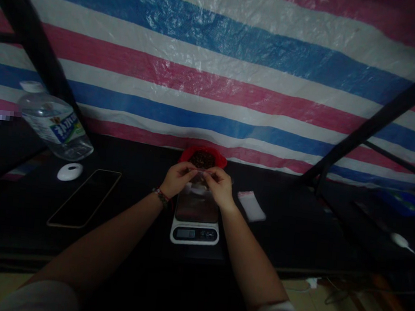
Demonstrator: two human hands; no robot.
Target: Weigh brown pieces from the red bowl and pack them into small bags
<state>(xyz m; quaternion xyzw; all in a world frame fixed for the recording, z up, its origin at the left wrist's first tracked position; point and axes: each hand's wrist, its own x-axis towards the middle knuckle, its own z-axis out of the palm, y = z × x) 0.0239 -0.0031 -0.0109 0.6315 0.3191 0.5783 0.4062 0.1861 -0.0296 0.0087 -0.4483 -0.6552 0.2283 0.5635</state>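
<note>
Pinching a small clear bag [198, 177] between both sets of fingertips, your left hand [177, 178] and right hand [220, 185] meet just above the scale [195, 221]. The bag hangs over the scale's plate, just in front of the red bowl [203, 158] of dark bits. A spare bag [251, 205] lies right of the scale, a phone [85, 197] to the left.

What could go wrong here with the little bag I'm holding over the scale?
Both hands, left hand and right hand, pinch a small clear bag above the scale. If it slips, its contents may scatter on the dark table, hard to find in dim light. An elbow might also nudge the phone.
</note>
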